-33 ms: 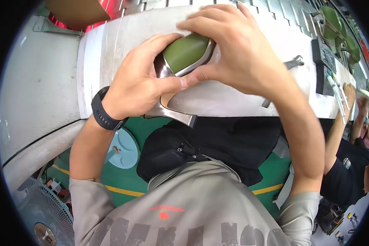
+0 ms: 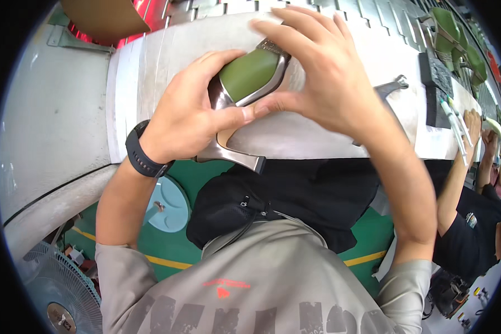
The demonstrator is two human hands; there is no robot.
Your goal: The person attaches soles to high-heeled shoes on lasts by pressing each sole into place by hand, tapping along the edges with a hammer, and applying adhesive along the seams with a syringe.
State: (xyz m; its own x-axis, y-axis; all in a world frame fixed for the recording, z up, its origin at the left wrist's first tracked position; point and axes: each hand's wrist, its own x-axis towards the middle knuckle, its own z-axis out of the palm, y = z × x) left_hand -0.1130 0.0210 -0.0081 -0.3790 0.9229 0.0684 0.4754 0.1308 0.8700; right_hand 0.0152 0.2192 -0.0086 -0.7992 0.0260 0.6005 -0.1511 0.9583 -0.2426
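Note:
A pewter-coloured high-heeled shoe (image 2: 221, 96) with a green shoe last (image 2: 251, 77) in it is held over the near edge of the worktable. My left hand (image 2: 186, 108) grips its side and middle, thumb across it; the heel points toward me and to the right. A glittery band (image 2: 270, 47) shows at the far end. My right hand (image 2: 328, 72) is beside that end with fingers stretched and spread, its thumb close to the shoe and to my left thumb. Whether that thumb touches the shoe I cannot tell.
A metal-headed hand tool (image 2: 392, 86) lies partly behind my right forearm on the pale worktable (image 2: 323, 139). Beyond it are a black block (image 2: 438, 83), marker pens (image 2: 454, 122) and green lasts (image 2: 448, 33). A co-worker's arm (image 2: 456, 178) is at far right, a fan (image 2: 61, 289) lower left.
My right fingers have lifted slightly up and to the right, uncovering the glittery band at the shoe's far end. My left hand and the shoe have barely moved.

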